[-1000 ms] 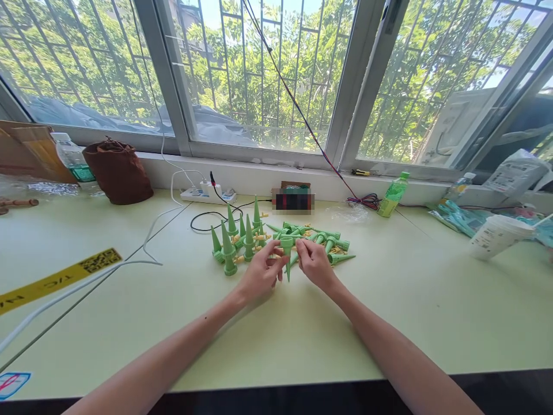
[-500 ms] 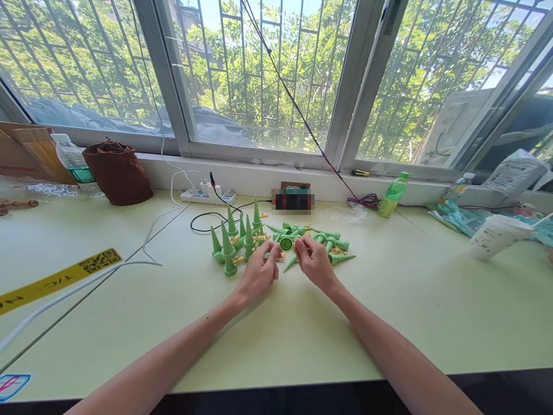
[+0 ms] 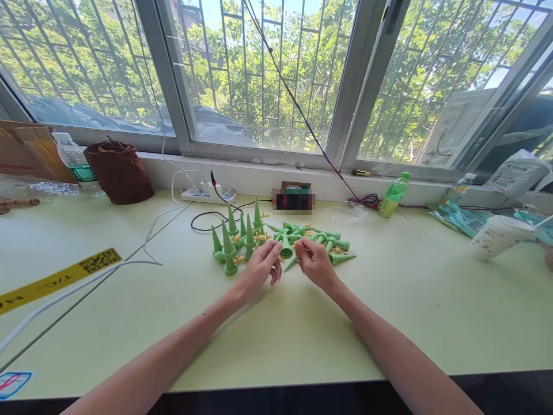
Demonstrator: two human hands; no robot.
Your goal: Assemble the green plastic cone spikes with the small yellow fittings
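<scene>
A green plastic watering spike (image 3: 286,250) is held up between my two hands, its open round end toward me and its narrow tip pointing up and away. My left hand (image 3: 261,263) pinches at its left side with thumb and forefinger, the other fingers loosely curled. From the right, my right hand (image 3: 314,260) closes its fingertips at the spike's edge; the exact contact is hidden. Left of my hands, several finished-looking green spikes (image 3: 228,248) with yellow valves stand upright. Behind and right lies a loose heap of green spikes (image 3: 330,241) and small yellow parts.
At the back are a power strip (image 3: 207,195), a blurred dark box (image 3: 294,200) and a coiled cable (image 3: 367,201). A green bottle (image 3: 393,196) and white cup (image 3: 499,236) stand right. A brown pouch (image 3: 118,173) and white cable (image 3: 149,239) are left.
The spike between my hands has tilted: its round end faced me squarely and now points lower, with the cone showing above. My hands have barely shifted.
</scene>
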